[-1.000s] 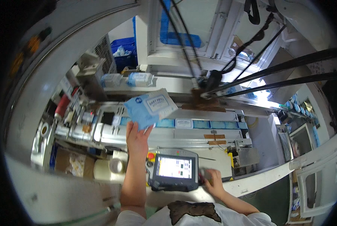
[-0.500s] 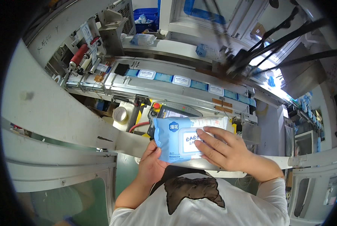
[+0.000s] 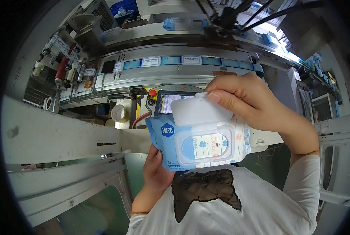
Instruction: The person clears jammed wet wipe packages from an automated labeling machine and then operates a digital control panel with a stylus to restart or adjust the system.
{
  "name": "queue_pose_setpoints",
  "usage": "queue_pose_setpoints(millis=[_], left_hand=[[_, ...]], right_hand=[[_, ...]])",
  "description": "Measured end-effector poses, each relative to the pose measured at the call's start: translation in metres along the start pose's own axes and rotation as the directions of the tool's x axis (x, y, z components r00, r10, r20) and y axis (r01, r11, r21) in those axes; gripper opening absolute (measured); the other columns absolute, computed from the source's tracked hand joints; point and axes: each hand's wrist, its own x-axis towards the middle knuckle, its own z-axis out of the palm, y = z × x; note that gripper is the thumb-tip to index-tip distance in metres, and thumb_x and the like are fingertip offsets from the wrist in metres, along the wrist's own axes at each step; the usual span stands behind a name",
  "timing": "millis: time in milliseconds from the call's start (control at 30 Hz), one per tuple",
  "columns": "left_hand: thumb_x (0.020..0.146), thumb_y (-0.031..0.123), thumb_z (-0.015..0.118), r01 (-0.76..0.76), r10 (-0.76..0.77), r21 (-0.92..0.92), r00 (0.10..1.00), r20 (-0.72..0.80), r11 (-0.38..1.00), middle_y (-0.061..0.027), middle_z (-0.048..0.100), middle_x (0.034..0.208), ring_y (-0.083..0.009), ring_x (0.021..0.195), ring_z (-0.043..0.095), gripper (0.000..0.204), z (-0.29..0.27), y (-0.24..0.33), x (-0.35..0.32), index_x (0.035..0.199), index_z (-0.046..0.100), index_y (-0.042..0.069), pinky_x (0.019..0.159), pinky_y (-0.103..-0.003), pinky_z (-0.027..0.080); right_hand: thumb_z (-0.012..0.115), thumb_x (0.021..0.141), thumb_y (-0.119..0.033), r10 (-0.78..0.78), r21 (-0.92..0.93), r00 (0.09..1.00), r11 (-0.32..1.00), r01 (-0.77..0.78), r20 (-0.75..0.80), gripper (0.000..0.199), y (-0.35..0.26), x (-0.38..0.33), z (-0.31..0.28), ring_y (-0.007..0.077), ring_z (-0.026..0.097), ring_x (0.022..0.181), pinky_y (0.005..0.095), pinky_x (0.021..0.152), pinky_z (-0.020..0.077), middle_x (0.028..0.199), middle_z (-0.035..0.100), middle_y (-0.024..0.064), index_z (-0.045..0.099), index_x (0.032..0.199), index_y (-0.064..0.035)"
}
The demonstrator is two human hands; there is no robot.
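A blue and white pack of wet wipes [image 3: 163, 149] is held up in front of me, tilted slightly. My left hand [image 3: 156, 168] grips its lower left corner, the thumb on the front and the other fingers hidden behind. On the pack's front, the white plastic flip lid [image 3: 200, 111] stands raised, hinged along its upper side. My right hand [image 3: 241, 96] pinches the lid's free edge between thumb and fingers. Under the lid, a white frame surrounds an oval window [image 3: 206, 146] that shows the printed film.
Beyond the pack runs a conveyor [image 3: 171, 61] carrying white lids on a blue strip. A control screen [image 3: 175, 100] with a red button [image 3: 152, 93] sits before it. A tape roll [image 3: 119, 113] lies left. Black robot arms [image 3: 226, 23] hang above; a machine panel [image 3: 57, 133] flanks my left.
My right hand has gone from resting on the closed lid to lifting it open. The pack has come closer and tilted. My view has shifted, and the black robot arms have moved.
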Motion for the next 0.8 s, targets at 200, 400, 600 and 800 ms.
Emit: queue_pose_setpoints(millis=[200, 400, 600, 800], left_hand=[[0.088, 0.018, 0.045, 0.014, -0.014, 0.001, 1.000, 0.007, 1.000, -0.0088, 0.041, 0.134, -0.0243, 0.125, 0.038, 0.048, 0.001, 0.004, 0.003, 0.133, 0.032, 0.008, 0.104, -0.043, 0.030], [0.089, 0.018, 0.044, 0.007, -0.007, -0.011, 1.000, -0.002, 1.000, -0.0097, 0.040, 0.134, -0.0244, 0.125, 0.039, 0.046, -0.002, 0.006, 0.005, 0.133, 0.032, 0.007, 0.104, -0.043, 0.031], [0.090, 0.019, 0.043, -0.011, 0.011, -0.040, 1.000, 0.004, 0.999, -0.0106, 0.042, 0.132, -0.0247, 0.123, 0.040, 0.045, 0.001, 0.009, 0.011, 0.131, 0.034, 0.004, 0.103, -0.043, 0.032], [0.089, 0.018, 0.044, -0.044, 0.045, -0.027, 0.998, 0.037, 0.999, -0.0103, 0.043, 0.131, -0.0247, 0.123, 0.041, 0.046, -0.001, 0.013, 0.015, 0.131, 0.034, 0.004, 0.103, -0.043, 0.032]], right_hand=[[0.050, 0.092, -0.020, -0.001, 0.007, 0.999, 1.000, 0.001, -0.052, 0.025, 0.003, 0.001, 0.002, 0.0117, 0.054, 0.061, 0.0236, 0.055, 0.0419, 0.073, 0.059, 0.0070, 0.060, 0.089, 0.0023], [0.049, 0.092, -0.019, 0.017, 0.007, 0.998, 1.000, -0.017, -0.055, 0.024, 0.007, 0.005, 0.002, 0.0113, 0.055, 0.063, 0.0236, 0.056, 0.0427, 0.074, 0.059, 0.0070, 0.060, 0.089, 0.0021], [0.049, 0.092, -0.020, 0.006, -0.025, 0.998, 1.000, -0.008, -0.068, 0.025, 0.010, 0.012, 0.003, 0.0119, 0.056, 0.063, 0.0234, 0.057, 0.0433, 0.073, 0.059, 0.0071, 0.060, 0.089, 0.0018], [0.047, 0.090, -0.022, -0.004, 0.009, 0.996, 1.000, 0.005, -0.089, 0.024, 0.006, 0.020, 0.006, 0.0316, 0.051, 0.059, 0.0335, 0.056, 0.0421, 0.069, 0.055, 0.0160, 0.059, 0.088, -0.0013]])
